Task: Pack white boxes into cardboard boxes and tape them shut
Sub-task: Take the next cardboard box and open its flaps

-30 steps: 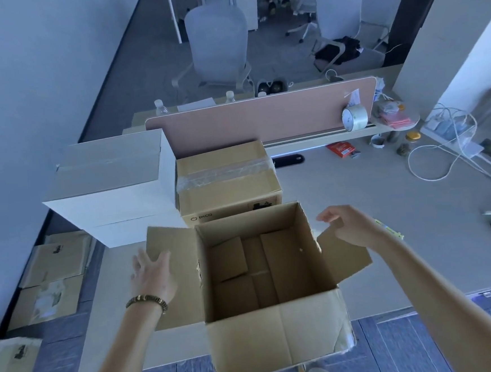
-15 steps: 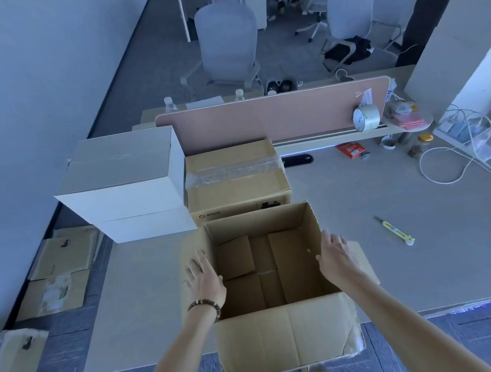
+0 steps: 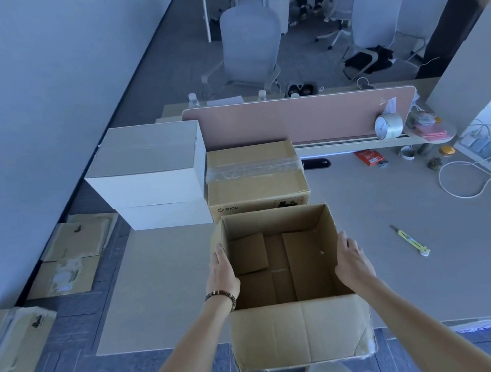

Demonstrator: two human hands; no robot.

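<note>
Both flaps now down (two hands)

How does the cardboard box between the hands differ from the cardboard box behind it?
The near cardboard box is open at the top and holds no white box, with only its bottom flaps showing inside; the far cardboard box is closed, with clear tape across its top. The near one hangs over the table edge, with the left hand and right hand flat on its sides; the far one sits untouched beside the white boxes. Both are brown corrugated cardboard.

Open carton overhanging desk near edge; taped carton directly behind; stacked white boxes at far-left corner; knife right.
</note>
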